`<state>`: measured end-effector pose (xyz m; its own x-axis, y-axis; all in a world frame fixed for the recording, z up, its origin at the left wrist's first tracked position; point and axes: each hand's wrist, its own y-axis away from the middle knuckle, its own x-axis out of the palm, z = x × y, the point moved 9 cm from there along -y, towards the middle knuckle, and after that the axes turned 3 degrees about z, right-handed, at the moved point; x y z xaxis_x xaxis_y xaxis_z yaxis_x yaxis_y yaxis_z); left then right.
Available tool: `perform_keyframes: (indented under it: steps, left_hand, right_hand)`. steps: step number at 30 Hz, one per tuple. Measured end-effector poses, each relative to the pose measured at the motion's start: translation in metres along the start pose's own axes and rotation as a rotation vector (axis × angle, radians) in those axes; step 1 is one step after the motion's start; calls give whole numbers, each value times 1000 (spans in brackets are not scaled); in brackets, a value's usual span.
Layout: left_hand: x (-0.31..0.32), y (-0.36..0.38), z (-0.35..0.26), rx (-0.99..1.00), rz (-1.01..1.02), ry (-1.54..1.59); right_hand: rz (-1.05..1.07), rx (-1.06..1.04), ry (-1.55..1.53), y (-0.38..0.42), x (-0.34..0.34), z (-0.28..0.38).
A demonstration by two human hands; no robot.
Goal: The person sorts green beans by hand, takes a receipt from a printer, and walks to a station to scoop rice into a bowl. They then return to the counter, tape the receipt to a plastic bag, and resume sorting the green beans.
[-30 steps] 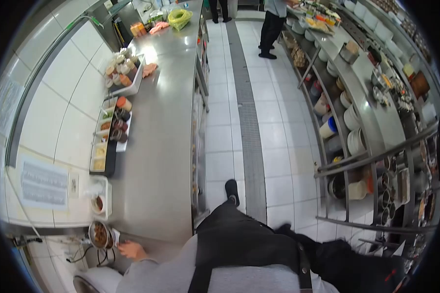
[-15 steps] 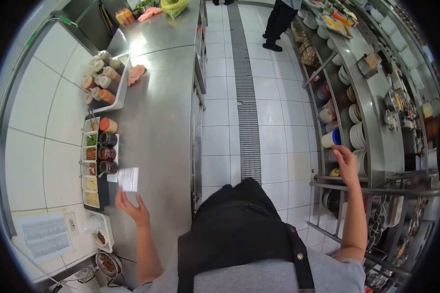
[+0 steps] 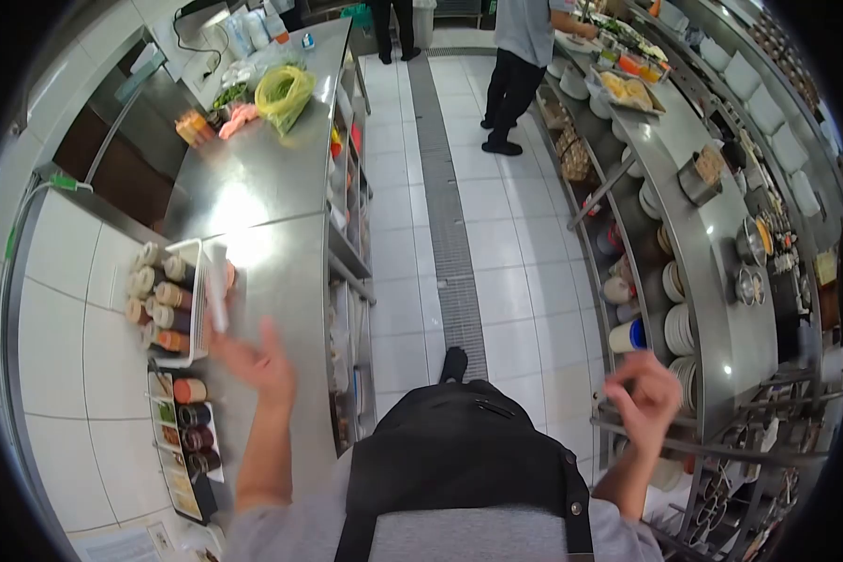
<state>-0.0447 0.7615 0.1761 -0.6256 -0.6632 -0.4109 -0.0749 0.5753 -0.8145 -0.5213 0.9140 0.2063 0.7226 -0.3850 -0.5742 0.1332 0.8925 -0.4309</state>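
Note:
In the head view, my left hand (image 3: 258,363) is raised over the steel counter (image 3: 295,412), smeared by motion. A white paper slip (image 3: 217,288) stands up from its fingers, held near its lower end and seen nearly edge-on. Close by are a white basket (image 3: 193,347) of sauce bottles and a rack of small containers with several jars (image 3: 197,438). On the other side, my right hand (image 3: 648,393) is in the air, fingers loosely bent, a gap between thumb and fingertips, nothing visible in it. It is near stacked plates (image 3: 681,330) on the shelf.
Between counter and shelving runs a tiled aisle (image 3: 510,309) with a drain grate (image 3: 437,187). A co-worker (image 3: 520,75) stands ahead at the right-hand counter; another person's legs (image 3: 391,28) show farther off. A yellow bag of greens (image 3: 284,96) lies on the far left counter.
The view has shifted forward along the aisle; a foot now shows ahead. The slip in my left hand has turned from face-on to edge-on. My right hand's fingers have curled inward.

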Motion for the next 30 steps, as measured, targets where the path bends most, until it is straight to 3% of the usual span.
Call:
perform_keyframes:
  steps: [1,2,4,5,6,7,8,9,10,13,15,17,18,19,20,21,22,24,25,26,28,30]
  left_hand:
    - [48,-26,-19,75,58,94]
    - [91,-53,-53,41,57,341]
    - [173,-88,-125,191,252,492]
    - [197,-104,-175,361,268,529]
    - [236,-103,-206,271,373,757]
    - [262,-104,-246,314,403,799]
    - [296,-95,-277,371,551,783]
    - [304,-101,-298,485,579,778]
    - [322,-110,-299,448,625,820]
    - [382,-147,-228,333,651,812]
    - [417,-170,-121,201,564,772]
    - [423,-192,10,75,504,512]
    - [419,-196,79,-31,531,296]
    - [408,-193,148,-161,499,268]
    - [391,-181,217,-225,497,130]
    - [359,-179,261,-311,441,1]
    - [331,-170,309,-406,410,-85]
    - [286,-197,323,-591,490,-189]
    - [274,-211,324,-637,541,-261]
    - [275,-230,311,-649,539,-265]
    - [302,-272,258,-471,492,-280]
    - [349,-299,262,-490,531,-64]
  right_hand:
    - [-2,-125,77,-41,24,-8]
    - [111,-35,35,-85,60,-29]
    - [442,-184,53,-155,163,-75]
    - [563,-115,60,-183,219,-92]
    - [483,-147,-117,-191,296,-148]
    - [818,-46,6,-216,356,-122]
    - [830,-255,41,-231,398,-93]
    - [884,-306,72,-244,430,-63]
    - [1006,-320,100,-244,480,-65]
    - [1147,-501,86,-253,549,-81]
    - [1100,-510,-177,-279,546,-106]
    - [832,-253,-392,-316,496,-164]
    - [797,-305,-165,-330,475,-208]
    - [724,20,-235,-354,422,-230]
    - [670,58,40,-364,378,-271]
    - [559,231,-63,-361,336,-317]
    - [509,289,74,-388,280,-291]
    - [437,337,282,-422,203,-267]
    - [324,347,347,-449,180,-221]
    - [210,49,483,-480,175,-158]
    - [257,35,356,-526,226,-141]
    - [356,-132,128,-576,293,-124]
